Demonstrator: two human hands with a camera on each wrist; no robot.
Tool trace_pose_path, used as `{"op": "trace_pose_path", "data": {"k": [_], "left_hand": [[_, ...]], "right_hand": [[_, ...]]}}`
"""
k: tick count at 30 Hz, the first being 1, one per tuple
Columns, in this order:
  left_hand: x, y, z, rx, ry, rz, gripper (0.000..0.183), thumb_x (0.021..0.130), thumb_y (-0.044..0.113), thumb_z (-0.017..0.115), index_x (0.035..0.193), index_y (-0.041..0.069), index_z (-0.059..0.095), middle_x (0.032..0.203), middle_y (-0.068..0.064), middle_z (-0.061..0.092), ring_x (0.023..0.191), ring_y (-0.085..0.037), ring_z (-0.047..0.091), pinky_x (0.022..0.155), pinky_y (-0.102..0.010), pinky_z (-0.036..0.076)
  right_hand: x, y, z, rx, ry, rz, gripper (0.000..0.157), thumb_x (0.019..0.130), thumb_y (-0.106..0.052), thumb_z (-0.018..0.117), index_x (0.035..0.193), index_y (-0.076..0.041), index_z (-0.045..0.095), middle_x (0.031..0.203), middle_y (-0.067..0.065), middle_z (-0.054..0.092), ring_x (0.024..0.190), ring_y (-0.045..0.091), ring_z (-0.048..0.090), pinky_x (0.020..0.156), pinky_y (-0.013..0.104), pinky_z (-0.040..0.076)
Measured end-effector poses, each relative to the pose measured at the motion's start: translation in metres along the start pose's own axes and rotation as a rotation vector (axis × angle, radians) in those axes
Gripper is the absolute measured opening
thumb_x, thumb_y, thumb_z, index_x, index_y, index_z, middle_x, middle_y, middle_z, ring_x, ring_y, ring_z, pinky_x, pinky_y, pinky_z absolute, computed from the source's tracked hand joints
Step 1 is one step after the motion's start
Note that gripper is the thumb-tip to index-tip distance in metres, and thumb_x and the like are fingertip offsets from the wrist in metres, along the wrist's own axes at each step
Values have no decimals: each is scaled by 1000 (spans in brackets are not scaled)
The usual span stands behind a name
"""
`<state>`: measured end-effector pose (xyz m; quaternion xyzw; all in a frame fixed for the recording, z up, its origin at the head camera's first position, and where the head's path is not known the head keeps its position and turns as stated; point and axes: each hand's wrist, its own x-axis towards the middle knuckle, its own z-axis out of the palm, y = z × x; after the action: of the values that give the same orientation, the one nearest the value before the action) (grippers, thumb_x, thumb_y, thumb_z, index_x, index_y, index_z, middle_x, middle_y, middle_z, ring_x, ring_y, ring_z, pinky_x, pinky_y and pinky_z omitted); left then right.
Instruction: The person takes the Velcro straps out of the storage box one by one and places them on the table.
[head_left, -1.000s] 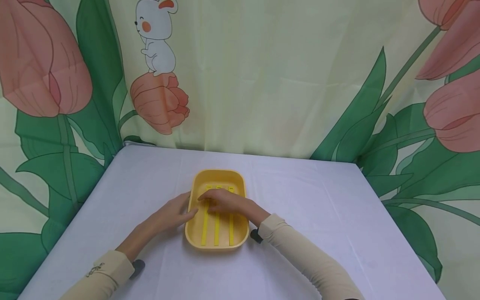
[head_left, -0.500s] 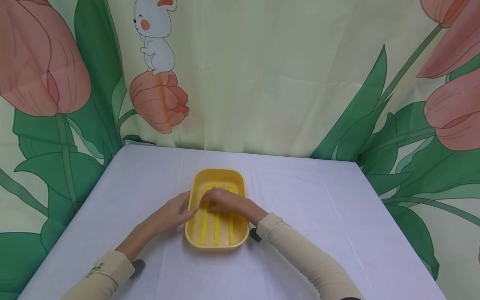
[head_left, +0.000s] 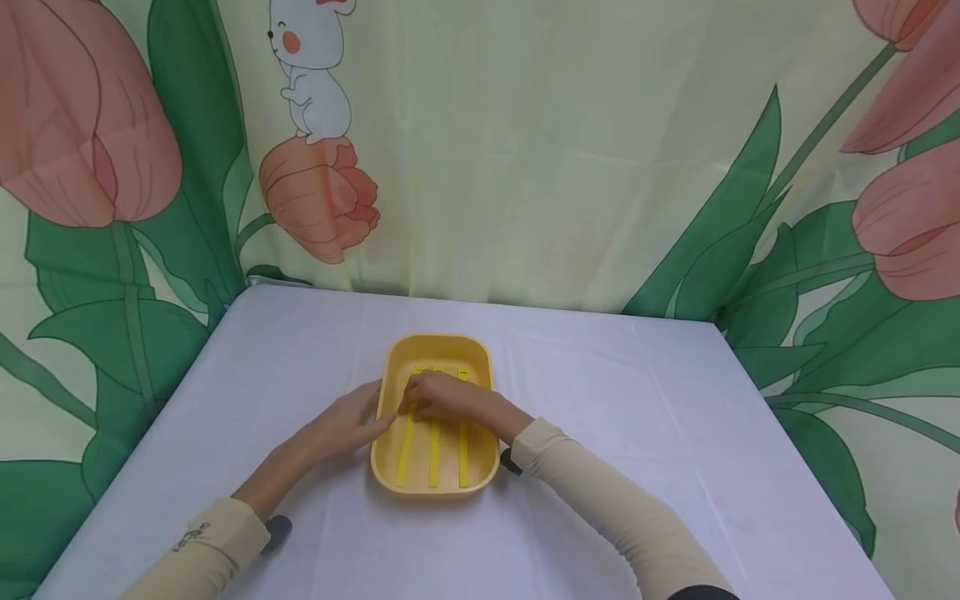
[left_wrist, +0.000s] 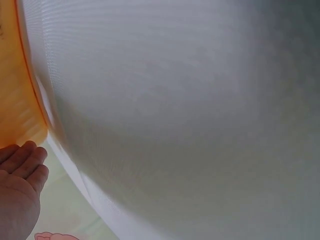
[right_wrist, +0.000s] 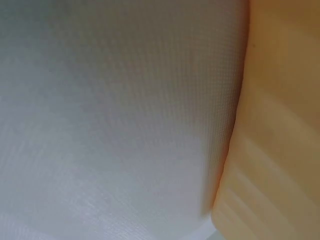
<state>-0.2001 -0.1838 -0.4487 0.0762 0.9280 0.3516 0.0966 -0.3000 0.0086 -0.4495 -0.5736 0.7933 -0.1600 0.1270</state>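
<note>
A yellow tray (head_left: 390,479) with rounded corners lies lengthwise on the table, holding three thin yellow strips. My right hand (head_left: 450,396) reaches in over its right side and pinches the leftmost strip (head_left: 406,454), which slants slightly. The fingertips cover part of that strip. To its right lie the middle strip (head_left: 434,458) and the right strip (head_left: 462,458). My left hand (head_left: 348,425) rests against the left outer side with its thumb across the rim. In the left wrist view, straight fingers meet the orange-looking tray wall (left_wrist: 15,95). The right wrist view shows only tray wall (right_wrist: 280,130) and cloth.
White cloth covers the table (head_left: 600,400) around the tray. Behind it hangs a curtain (head_left: 525,167) printed with tulips and a rabbit. Dark wrist devices sit under both cuffs, the left device (head_left: 277,532) close to the tabletop.
My right fingertips have drawn together on the leftmost strip, and its near end has swung a little to the left. My left hand and the tray have stayed put.
</note>
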Motion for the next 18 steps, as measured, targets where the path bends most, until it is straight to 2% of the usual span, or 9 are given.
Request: {"op": "trace_pose_path", "data": {"k": [6,15,18], "left_hand": [[-1,0,-1,3,-10,0,68,92,40,56,146,7,31,144,-15,39,132,-33,35,103,-53,32],[0,1,-2,-15,-22,-22,70,93,43,54,147,6,29,145,-16,37,133,-34,32,104,-53,30],[-1,1,-3,-14,-24,0,69,93,41,54,147,6,29,145,-15,37,133,-34,33,104,-53,30]], "right_hand": [[0,-4,-2,-19,-20,-24,16,88,-8,66,103,-10,71,104,0,61,97,9,52,90,13,38],[-2,-7,-2,-44,-12,-6,12,90,-9,64,99,-13,70,104,-3,59,97,9,49,89,13,37],[-2,-8,-1,-50,-8,-23,11,90,-9,64,98,-12,70,104,-2,58,96,9,48,89,14,37]]}}
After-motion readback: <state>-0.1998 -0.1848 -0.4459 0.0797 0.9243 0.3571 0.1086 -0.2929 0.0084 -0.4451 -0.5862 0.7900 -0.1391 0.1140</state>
